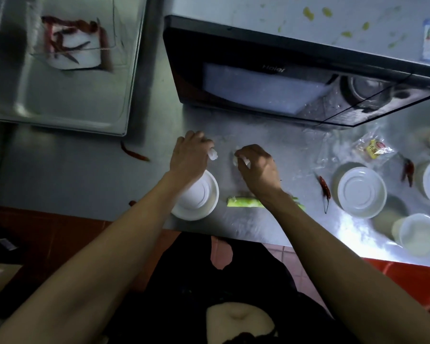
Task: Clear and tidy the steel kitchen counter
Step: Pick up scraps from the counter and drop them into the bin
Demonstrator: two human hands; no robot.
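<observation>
A: What takes up most of the counter (278, 219)?

B: The black microwave (271, 83) along the back, door facing the person. Left of it, apart from the counter, a steel sink tray (60, 103) holds a clear tub of red chillies (72, 40).

A: And the things to clear?

B: White lidded tubs: one (199, 197) near the front edge, partly under the left forearm, and a cluster (361, 192) well off to the right. A crumpled clear wrapper (372, 150) lies behind that cluster. A green vegetable stalk (243, 202) lies close to the front edge with its long axis running left to right, its right end hidden under the right wrist. Loose dried chillies: one (324, 188) between the stalk and the right-hand tubs, one (134, 152) out to the left.

A: The hands?

B: Both are over the middle of the counter, in front of the microwave. The left hand (189, 157) has its fingers curled round a small white scrap (212, 155); the right hand (256, 167) pinches another white scrap (243, 161). What the scraps are, I cannot tell.

A: So what comes next?

B: I would judge that the stalk is the nearest thing, lying just toward the body from the right hand, so that hand is the nearer. Both hands are full, though, and the tub beside the stalk crowds the left approach.
</observation>
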